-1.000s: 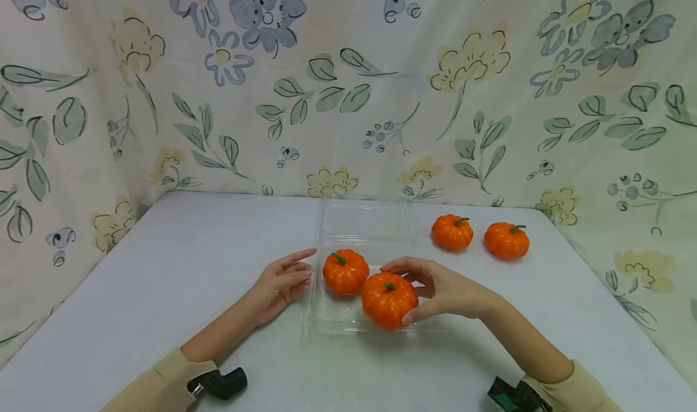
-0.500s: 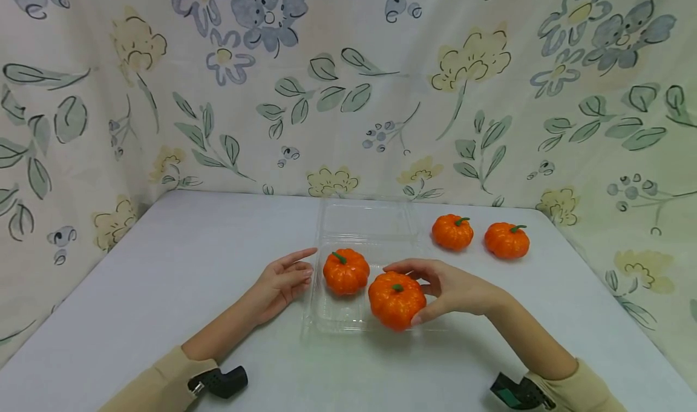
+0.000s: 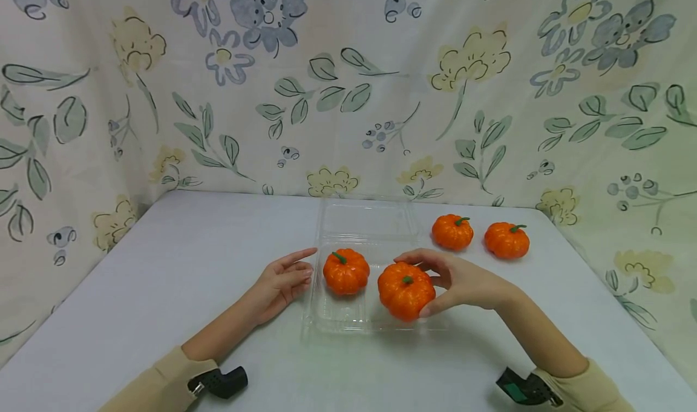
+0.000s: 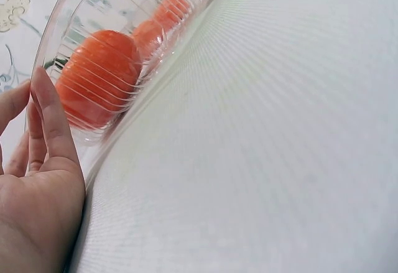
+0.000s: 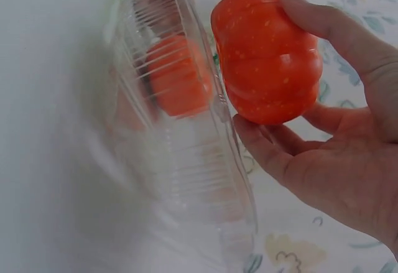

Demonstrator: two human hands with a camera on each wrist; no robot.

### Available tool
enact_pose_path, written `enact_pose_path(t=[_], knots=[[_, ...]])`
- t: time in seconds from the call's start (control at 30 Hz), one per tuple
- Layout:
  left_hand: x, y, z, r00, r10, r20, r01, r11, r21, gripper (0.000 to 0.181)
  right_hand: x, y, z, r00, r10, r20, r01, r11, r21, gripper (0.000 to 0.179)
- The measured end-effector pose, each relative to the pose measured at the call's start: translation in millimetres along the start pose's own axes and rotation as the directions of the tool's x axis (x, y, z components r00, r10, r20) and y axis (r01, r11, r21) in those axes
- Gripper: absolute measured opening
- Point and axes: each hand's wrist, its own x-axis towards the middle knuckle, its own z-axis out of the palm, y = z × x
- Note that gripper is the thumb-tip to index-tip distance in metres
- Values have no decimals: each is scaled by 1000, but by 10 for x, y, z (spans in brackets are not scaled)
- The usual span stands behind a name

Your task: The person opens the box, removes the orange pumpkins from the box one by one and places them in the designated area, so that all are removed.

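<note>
My right hand [image 3: 463, 282] grips a small orange pumpkin [image 3: 406, 292] with a green stem, thumb on the near side and fingers behind. In the right wrist view this pumpkin [image 5: 267, 55] is above the rim of a clear plastic clamshell box [image 5: 193, 173]. Another pumpkin [image 3: 345, 271] sits in the left part of the box [image 3: 340, 325], whose lid [image 3: 365, 218] lies folded back. At the box's left side is my left hand [image 3: 282, 288], fingers loosely extended; its fingertips [image 4: 42, 80] are right at the clear wall in the left wrist view.
Two more pumpkins stand at the back right of the white table [image 3: 218, 236], one [image 3: 452, 232] nearer the box and the other [image 3: 506, 241] further right. A floral curtain [image 3: 348, 85] hangs behind and at both sides.
My right hand has carried its pumpkin to the right, away from the pumpkin in the box, and slightly up in the head view. The left hand has stayed in place.
</note>
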Motion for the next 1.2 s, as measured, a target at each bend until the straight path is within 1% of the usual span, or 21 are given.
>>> enact_pose_path(t=[0.17,0.43,0.53,0.73,0.97,1.2], knots=[[0,-1,-1,1000,7,9,-7,1000,0,55,-39,-7,-67,999,-2,-40,2,1000,-3,75],[0,-20,-12,999,28,18,-29,999,26,56,-99,-17,-139,995,-43,-95,42,999,-4,71],[1,-20,-16,999,29,22,-29,999,21,56,-131,-27,-171,992,-48,-118,48,999,-8,71],[-4,-21,-14,999,25,26,-26,1000,7,53,-203,-46,-252,985,-18,-170,13,999,-29,73],[0,-24,-7,1000,20,11,-20,1000,17,53,-243,-49,-313,982,-6,-189,6,1000,3,70],[23,-37,-14,1000,2,-5,-2,1000,17,55,-272,-46,-341,976,15,-219,-11,1000,19,67]])
